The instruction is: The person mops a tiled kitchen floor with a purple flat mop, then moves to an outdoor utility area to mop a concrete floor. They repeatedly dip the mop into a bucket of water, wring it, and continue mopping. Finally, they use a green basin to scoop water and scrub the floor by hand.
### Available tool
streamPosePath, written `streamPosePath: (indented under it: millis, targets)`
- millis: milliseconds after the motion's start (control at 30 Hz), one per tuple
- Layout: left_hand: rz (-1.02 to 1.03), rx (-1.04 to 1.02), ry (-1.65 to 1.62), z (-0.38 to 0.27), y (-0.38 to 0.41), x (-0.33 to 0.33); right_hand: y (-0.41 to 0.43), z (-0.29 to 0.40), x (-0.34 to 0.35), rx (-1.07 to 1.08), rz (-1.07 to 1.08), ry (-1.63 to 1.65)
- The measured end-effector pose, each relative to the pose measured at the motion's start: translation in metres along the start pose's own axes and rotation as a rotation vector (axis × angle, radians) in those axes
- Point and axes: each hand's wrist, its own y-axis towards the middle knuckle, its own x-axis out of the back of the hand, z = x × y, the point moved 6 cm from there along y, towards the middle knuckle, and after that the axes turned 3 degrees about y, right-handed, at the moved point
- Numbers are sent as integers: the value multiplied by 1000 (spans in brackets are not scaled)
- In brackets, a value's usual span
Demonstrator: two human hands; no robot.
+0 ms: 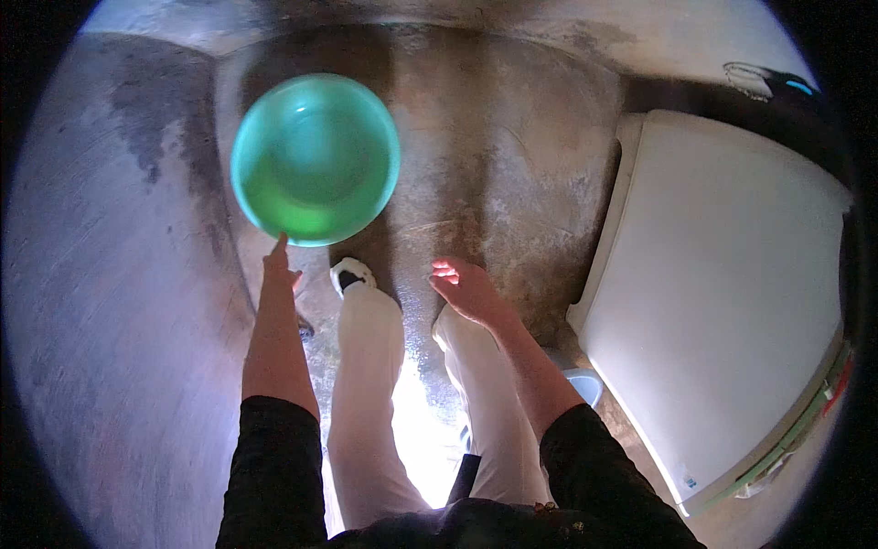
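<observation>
A round turquoise-green plastic basin (pixel 319 161) lies ahead of me, left of centre, its hollow side facing up. Nothing is visible inside it, and its outline is slightly blurred. My left hand (pixel 280 263) reaches to the basin's near rim; a fingertip meets or overlaps the edge, while the thumb stands away from it. My right hand (pixel 463 285) hovers above my right lower leg with its fingers loosely curled. I see nothing in that hand, and it is apart from the basin.
A large white appliance with a flat top (pixel 720 295) takes up the right side. Beside its near corner a pale blue container (pixel 584 386) is partly hidden. A wall (pixel 116 274) rises on the left. My white shoe (pixel 353 276) stands on the stained concrete floor (pixel 528 171).
</observation>
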Motion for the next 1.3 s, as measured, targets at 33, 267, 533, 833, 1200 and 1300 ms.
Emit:
streamPosePath:
  millis: [33, 267, 533, 833, 1200, 1300]
  targets:
    - [-95, 18, -94, -4, 3, -7, 2, -7, 1, -14, -11, 41]
    - [214, -5, -281, -1, 18, -49, 2, -62, 21, -140, -106, 166]
    - [385, -74, -98, 34, -106, -62, -52, -84, 14, -328, -264, 839]
    - [691, -11, 646, 138, -277, -108, -227, -155, -26, -199, -431, 1972]
    - [898, -4, 1381, 306, -378, -85, -463, -255, -193, -405, -1000, 2445]
    - [877, -95, 1347, 338, -386, -77, -510, -328, -237, -183, -1269, 2556]
